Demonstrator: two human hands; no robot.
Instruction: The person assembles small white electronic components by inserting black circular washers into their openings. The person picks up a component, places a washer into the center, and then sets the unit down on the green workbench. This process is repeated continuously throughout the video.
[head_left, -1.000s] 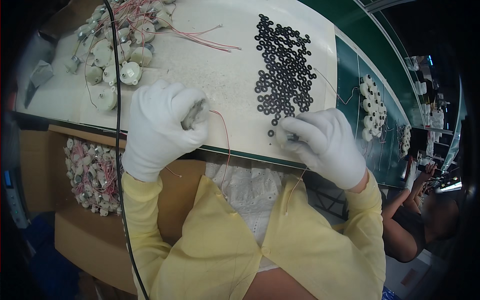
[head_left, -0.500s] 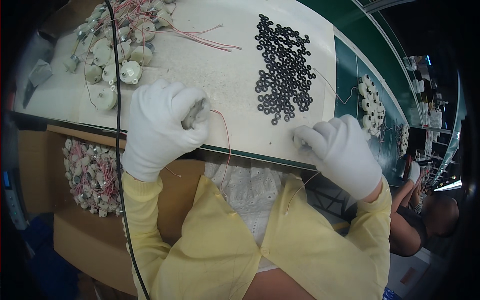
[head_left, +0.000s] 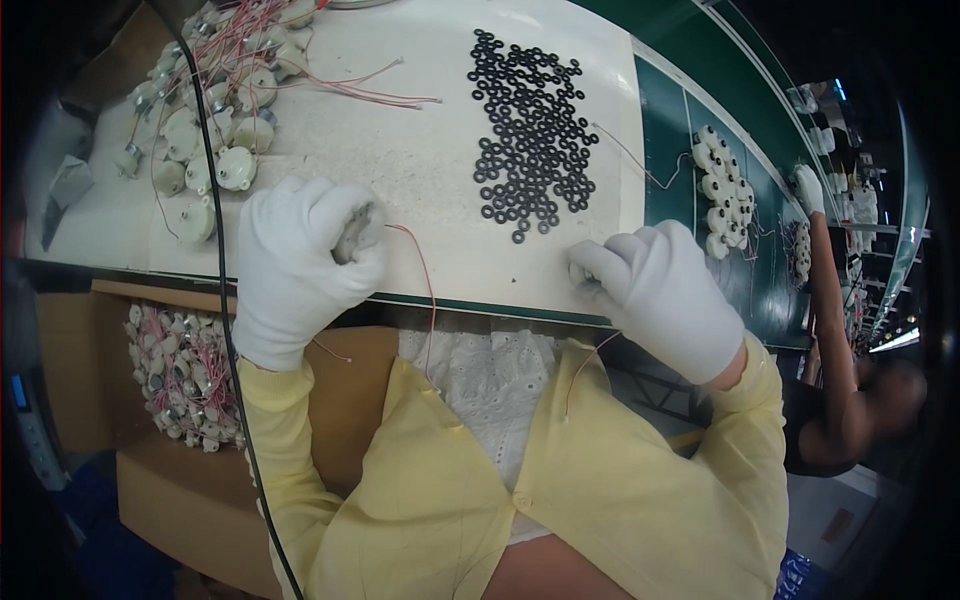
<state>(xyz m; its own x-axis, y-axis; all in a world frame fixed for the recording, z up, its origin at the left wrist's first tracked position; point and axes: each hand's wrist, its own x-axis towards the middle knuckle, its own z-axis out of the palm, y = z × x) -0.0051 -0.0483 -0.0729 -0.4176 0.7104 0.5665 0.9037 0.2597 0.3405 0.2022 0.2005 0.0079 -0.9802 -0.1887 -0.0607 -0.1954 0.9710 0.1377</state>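
My left hand [head_left: 305,265], in a white glove, is closed above the table's front edge. A thin red-and-white wire [head_left: 428,280] runs out of it and hangs toward my lap, and another wire end [head_left: 335,352] shows below; the body they belong to is hidden in the fist. My gloved right hand [head_left: 660,295] is closed too, its fingers curled in. Below it hangs a thin wire [head_left: 580,375], its part covered by the fingers. Between and beyond the hands lie many small black rings [head_left: 530,140] spread in a patch on the white work surface [head_left: 400,150].
Round white motors [head_left: 237,168] with red wires are heaped at the far left. A cardboard box [head_left: 180,480] of similar motors [head_left: 185,380] stands below left. A black cable [head_left: 222,250] crosses in front. White motors with black rings [head_left: 722,195] stand at right, before a co-worker's arm [head_left: 828,300].
The view has shifted, so table things appear farther left. Both my hands stay closed in much the same pose. At the right, the co-worker's gloved hand now reaches out toward the table.
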